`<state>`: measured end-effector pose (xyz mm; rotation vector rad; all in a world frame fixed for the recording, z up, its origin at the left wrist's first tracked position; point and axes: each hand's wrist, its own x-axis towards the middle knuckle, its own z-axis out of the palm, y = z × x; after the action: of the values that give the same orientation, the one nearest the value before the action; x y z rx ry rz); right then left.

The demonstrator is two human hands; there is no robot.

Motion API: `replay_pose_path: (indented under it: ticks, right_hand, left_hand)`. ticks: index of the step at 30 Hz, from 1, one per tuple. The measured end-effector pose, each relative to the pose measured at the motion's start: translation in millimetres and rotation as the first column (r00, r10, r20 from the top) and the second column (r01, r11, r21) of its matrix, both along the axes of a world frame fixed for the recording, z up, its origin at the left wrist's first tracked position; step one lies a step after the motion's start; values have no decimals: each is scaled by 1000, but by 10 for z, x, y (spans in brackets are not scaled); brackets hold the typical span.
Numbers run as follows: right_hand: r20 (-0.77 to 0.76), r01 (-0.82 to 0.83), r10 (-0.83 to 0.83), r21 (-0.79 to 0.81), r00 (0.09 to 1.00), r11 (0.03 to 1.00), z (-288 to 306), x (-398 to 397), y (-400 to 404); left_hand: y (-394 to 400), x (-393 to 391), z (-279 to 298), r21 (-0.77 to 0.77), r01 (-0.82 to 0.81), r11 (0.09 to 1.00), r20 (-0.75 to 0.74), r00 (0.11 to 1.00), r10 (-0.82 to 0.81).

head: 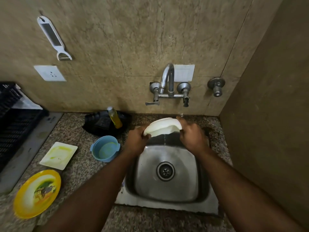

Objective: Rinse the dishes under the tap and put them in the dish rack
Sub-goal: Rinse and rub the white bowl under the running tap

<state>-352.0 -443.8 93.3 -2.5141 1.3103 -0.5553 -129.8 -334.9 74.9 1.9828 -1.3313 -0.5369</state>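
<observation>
A white dish (163,127) is tilted over the back of the steel sink (168,198), below the chrome tap (167,77). My left hand (136,139) grips its left edge and my right hand (192,136) grips its right edge. A thin stream of water drips from the dish into the sink. On the granite counter to the left lie a blue bowl (105,149), a white square plate (58,155) with yellow smears and a yellow round plate (37,193) with food residue. The black dish rack (11,118) stands at the far left.
A bottle of yellow dish liquid (115,117) leans on a black cloth-like heap (100,123) behind the blue bowl. A white grater (51,36) hangs on the wall above a socket (49,73). A side wall closes in on the right.
</observation>
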Motion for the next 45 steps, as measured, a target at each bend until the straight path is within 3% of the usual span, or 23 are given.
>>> replay_pose_path:
  ticks: [7, 9, 12, 16, 19, 20, 22, 27, 29, 31, 33, 35, 39, 41, 45]
  right_hand:
    - [3, -37, 37, 19, 999, 999, -127, -29, 116]
    - [2, -39, 39, 22, 999, 999, -143, -41, 139]
    - [11, -36, 36, 7, 999, 999, -170, -58, 127]
    - [37, -51, 53, -41, 998, 998, -208, -83, 155]
    - [41, -71, 74, -72, 996, 995, -276, -130, 184]
    - [37, -76, 79, -77, 996, 994, -297, -139, 190]
    - [46, -83, 86, -69, 995, 994, -322, -146, 210]
    - [184, -126, 133, -52, 974, 991, -280, -79, 285]
    - [301, -115, 103, 21, 948, 993, -284, -66, 285]
    - [421, -60, -37, 215, 906, 975, -295, -55, 284]
    - [528, -71, -253, 517, 810, 853, -312, -26, 295]
    - [563, -191, -474, 756, 676, 625, -348, -7, 258]
    - [410, -380, -735, 898, 540, 223, -361, -21, 133]
    - [278, -326, -790, 939, 546, 105, -356, -15, 111]
    - [137, -194, -679, 981, 721, -8, -352, -23, 154]
  left_hand:
    - [94, -50, 22, 20, -33, 999, -8, 999, 33]
    - [114, -64, 18, 23, -37, 999, -82, 996, 38]
    - [119, -16, -84, 106, -85, 991, -312, 943, 114]
    - [138, -147, 85, 212, -173, 962, -717, 641, 274]
    - [139, -227, 226, 243, -259, 935, -890, 324, 321]
    - [127, -244, 251, 245, -283, 927, -910, 263, 321]
    - [107, -267, 247, 261, -324, 910, -904, 248, 348]
    - [28, -282, 112, 400, -234, 886, -819, 342, 460]
    - [38, -277, 62, 473, -219, 853, -805, 287, 520]
    - [61, -308, 42, 505, -237, 830, -799, 237, 553]
    - [80, -325, 4, 495, -281, 822, -804, 210, 556]
    - [90, -318, -64, 481, -322, 815, -810, 194, 554]
    - [136, -252, -135, 439, -385, 812, -814, 211, 541]
    - [193, -281, -21, 405, -389, 828, -804, 280, 525]
    - [288, -296, 36, 326, -364, 872, -787, 407, 464]
